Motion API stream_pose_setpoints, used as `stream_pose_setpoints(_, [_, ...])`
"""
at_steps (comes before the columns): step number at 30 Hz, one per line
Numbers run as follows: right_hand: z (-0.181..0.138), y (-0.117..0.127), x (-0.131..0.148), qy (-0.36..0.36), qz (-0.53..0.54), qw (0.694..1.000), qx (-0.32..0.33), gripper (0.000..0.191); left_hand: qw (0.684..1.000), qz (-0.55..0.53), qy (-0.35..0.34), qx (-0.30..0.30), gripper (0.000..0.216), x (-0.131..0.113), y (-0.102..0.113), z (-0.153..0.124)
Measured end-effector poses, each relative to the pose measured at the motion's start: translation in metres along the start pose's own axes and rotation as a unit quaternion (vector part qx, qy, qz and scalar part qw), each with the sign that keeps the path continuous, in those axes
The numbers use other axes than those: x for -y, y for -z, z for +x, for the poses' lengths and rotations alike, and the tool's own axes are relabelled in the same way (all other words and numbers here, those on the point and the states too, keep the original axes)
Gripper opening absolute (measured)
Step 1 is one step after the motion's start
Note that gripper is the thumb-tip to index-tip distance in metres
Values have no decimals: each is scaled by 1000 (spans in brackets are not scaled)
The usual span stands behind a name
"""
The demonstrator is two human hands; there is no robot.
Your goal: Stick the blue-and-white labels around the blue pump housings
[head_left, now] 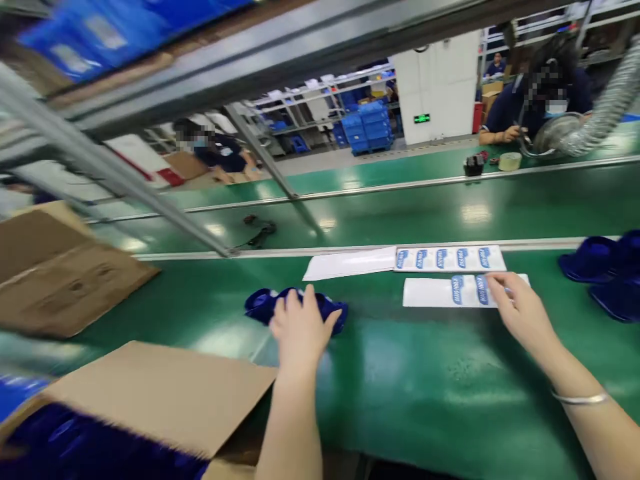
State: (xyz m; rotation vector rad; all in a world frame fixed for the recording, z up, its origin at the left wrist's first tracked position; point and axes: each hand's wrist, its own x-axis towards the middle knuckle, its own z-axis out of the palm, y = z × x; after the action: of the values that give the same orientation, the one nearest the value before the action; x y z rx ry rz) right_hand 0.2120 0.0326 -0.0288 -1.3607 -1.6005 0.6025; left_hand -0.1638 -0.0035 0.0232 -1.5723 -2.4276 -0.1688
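Spread over a row of dark blue moulded pieces (260,305) is my left hand (300,327), fingers apart and partly covering them. Small white patches show on the tops of these pieces. Over at the right, my right hand (523,313) pinches with thumb and forefinger at the right part of a white sticker sheet (425,293) with blue-printed stickers. Whether a sticker has lifted from it is hidden by the fingers. Behind lie a fuller sticker sheet (450,259) and a blank white strip (350,262).
More dark blue pieces (590,259) stand at the right edge of the green table (400,387). An open cardboard box (165,387) holding blue pieces is at lower left, another carton (65,273) behind it. A metal frame (150,193) crosses overhead. Co-workers (545,100) sit opposite.
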Motion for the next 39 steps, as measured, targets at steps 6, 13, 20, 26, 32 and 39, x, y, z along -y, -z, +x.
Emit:
stream_pose_setpoints(6, [15,-16,-17,141,-262,954,-25,34,951,-115,-279,64,80,-71,-3,4])
stream_pose_setpoints(13, [17,-41,-32,189,-344,920,4,33,879,-191,-403,171,94,-153,-25,-22])
stream_pose_setpoints(20, [17,-43,-52,254,-264,931,-12,19,869,-214,-411,171,84,-149,-52,-37])
stream_pose_setpoints(26, [10,-28,-21,333,-140,932,5,7,871,-213,-409,167,79,-152,-59,-32])
stream_pose_setpoints(32, [16,-3,42,331,-60,928,-164,7,867,-233,-419,139,69,-157,-72,-20])
stream_pose_setpoints(39, [100,113,33,88,-207,906,-358,16,886,-128,-435,91,84,-164,-100,3])
